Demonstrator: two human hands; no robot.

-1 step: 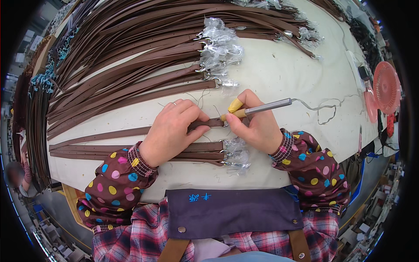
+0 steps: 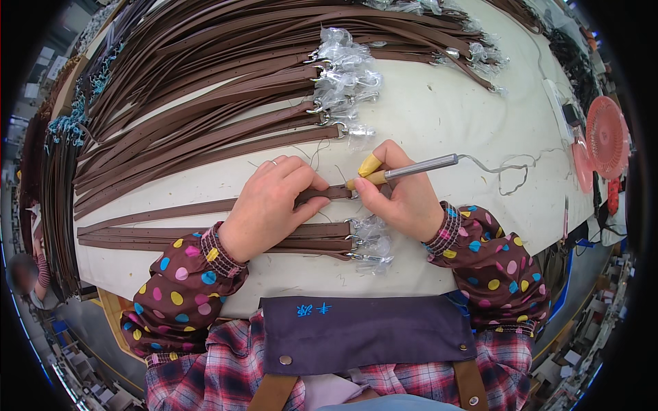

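My left hand (image 2: 271, 204) presses flat on a brown leather strap (image 2: 171, 209) that lies across the white table (image 2: 439, 116), fingers near the strap's right end. My right hand (image 2: 401, 195) grips a metal pen-like corded tool (image 2: 411, 168), its tip touching the strap end just right of my left fingertips. A yellow guard covers my right index finger (image 2: 369, 164). Below both hands lies a small stack of similar straps (image 2: 137, 240) with plastic-wrapped metal clasps (image 2: 370, 243).
A big fan of brown straps (image 2: 205, 96) with wrapped buckles (image 2: 343, 75) covers the far half of the table. The tool's cord (image 2: 507, 168) loops to the right. A pink fan (image 2: 606, 137) stands at the right edge. Another person (image 2: 24, 274) is at far left.
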